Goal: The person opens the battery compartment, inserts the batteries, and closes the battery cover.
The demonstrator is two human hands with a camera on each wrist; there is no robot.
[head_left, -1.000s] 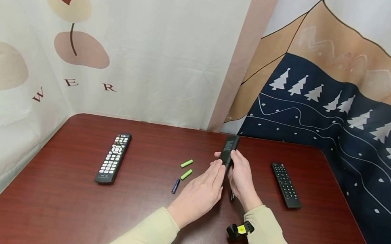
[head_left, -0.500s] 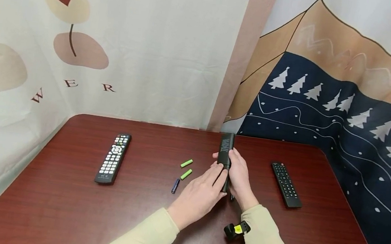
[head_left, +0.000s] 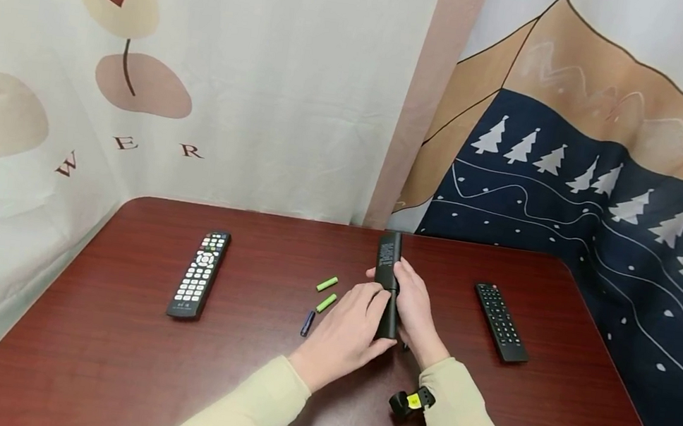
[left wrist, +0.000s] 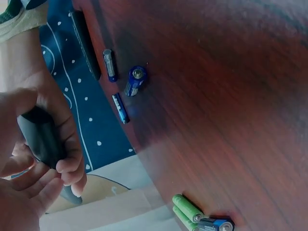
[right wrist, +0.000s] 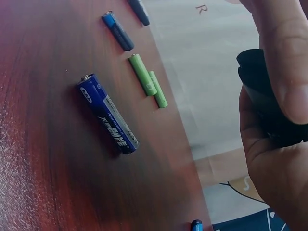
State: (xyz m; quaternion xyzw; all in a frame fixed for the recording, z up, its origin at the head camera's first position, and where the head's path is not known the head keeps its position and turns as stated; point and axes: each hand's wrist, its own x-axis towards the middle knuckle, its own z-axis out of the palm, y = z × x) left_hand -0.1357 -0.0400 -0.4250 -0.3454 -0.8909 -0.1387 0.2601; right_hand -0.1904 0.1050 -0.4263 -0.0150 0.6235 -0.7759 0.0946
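A pale curtain [head_left: 294,79] printed with flower shapes and lettering hangs at far left, behind a dark red wooden table [head_left: 75,351]. On the table's left side lies a white-buttoned remote [head_left: 199,275], keys up. Right of it, near the middle, two green batteries [head_left: 327,284] lie close together with a dark blue battery [head_left: 307,323] just on their near side.

Reaching in from the near edge, a person's left hand [head_left: 343,330] grasps the near part of a black remote [head_left: 388,258], its fingers across the back and its thumb at the near end. The black remote is right of centre, held off the table with its printed back up and its far end toward the table's far edge. From the right, the right hand [head_left: 419,311] grips the same remote, thumb on its right side. Below the hands, the left wrist view shows three blue batteries [left wrist: 109,66] on the tabletop. A black device [head_left: 410,403] with a yellow patch sits at the right cuff. Farther right lies a dark-buttoned remote [head_left: 500,323], beside navy fabric [head_left: 656,308] printed with white trees.
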